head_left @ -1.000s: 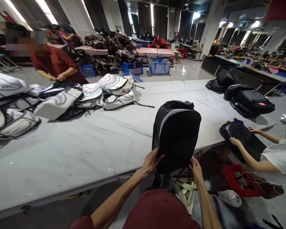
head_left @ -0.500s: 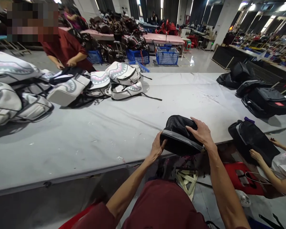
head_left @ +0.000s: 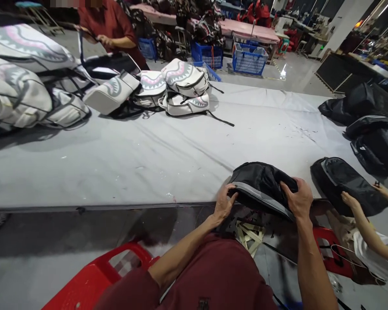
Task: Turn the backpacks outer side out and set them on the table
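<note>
You have a black backpack lying flat at the near edge of the grey table, partly hanging over that edge. Its long axis runs roughly left to right, dropping a little toward your right, and the grey piping along its seam follows the same line. Which end is the top cannot be told from here.

Your left hand grips the left end of the backpack, fingers curled closed around the seam edge with the thumb on top. Your right hand is clamped over the right end, fingers wrapped down across the black fabric.

Just beside you to the right, another person's hand rests on a second black backpack. White shark-mouth backpacks are piled at the far left of the table, where a person in a dark red shirt handles one.
</note>
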Demonstrator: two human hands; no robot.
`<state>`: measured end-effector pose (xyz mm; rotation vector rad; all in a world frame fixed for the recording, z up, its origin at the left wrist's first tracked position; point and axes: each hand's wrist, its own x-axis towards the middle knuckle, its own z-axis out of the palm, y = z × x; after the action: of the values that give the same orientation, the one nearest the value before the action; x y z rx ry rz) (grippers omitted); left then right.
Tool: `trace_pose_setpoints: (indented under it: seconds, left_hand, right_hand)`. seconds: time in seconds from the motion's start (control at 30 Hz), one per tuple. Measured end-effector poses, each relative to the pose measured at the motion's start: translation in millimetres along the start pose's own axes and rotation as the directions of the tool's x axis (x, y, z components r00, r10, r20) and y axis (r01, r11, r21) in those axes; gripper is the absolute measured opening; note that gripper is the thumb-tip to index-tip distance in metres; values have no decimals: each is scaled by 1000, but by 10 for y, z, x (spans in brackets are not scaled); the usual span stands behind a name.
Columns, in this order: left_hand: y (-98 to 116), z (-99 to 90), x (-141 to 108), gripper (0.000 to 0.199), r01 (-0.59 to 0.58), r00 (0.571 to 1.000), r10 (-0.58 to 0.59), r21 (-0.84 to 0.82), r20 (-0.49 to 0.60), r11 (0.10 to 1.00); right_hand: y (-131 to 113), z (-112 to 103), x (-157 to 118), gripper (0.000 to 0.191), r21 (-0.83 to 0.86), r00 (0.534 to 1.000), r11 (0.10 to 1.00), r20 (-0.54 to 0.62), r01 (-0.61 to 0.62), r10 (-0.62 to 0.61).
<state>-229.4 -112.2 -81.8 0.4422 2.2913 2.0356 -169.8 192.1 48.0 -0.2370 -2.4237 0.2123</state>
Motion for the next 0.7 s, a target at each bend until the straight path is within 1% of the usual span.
trace_pose_setpoints:
  seconds: [0.07, 0.17, 0.23, 0.3, 0.37, 0.43, 0.5, 0.6, 0.7]
  left_hand:
    - [24, 15, -38, 30, -11, 1000, 10, -23, -8, 1000]
    - [50, 16, -60, 28, -58, 998, 58, -21, -27, 998]
    - [51, 14, -54, 28, -148, 988, 149, 26, -30, 989]
    - [63, 22, -33, 31, -257, 965, 260, 95, -28, 962]
    - [124, 44, 4, 38, -318, 943, 329, 160, -44, 934]
    - [264, 79, 52, 51, -311, 942, 329, 186, -72, 932]
    - [465, 119, 103, 57, -281, 951, 299, 185, -80, 942]
    - [751, 167, 177, 51, -261, 955, 286, 230, -80, 937]
    - [903, 184, 248, 49, -317, 932, 359, 363, -52, 876]
  right_hand:
    - [53, -35, -54, 59, 3, 1000, 1000, -8, 17, -17]
    - [100, -53, -96, 62, 7, 1000, 1000, -2, -1, 1]
    - [99, -50, -96, 62, 12, 1000, 1000, 3, -18, 18]
    - [69, -34, -75, 61, 3, 1000, 1000, -5, -25, 25]
    - [11, 1, -37, 60, -33, 999, 999, -33, -21, 20]
    - [-73, 55, 16, 60, -81, 998, 996, -63, -25, 20]
    - [-177, 120, 79, 58, -118, 996, 992, -83, -36, 27]
    - [-346, 211, 176, 49, -154, 994, 987, -106, -52, 36]
    - [-480, 266, 234, 42, -179, 992, 982, -123, -65, 43]
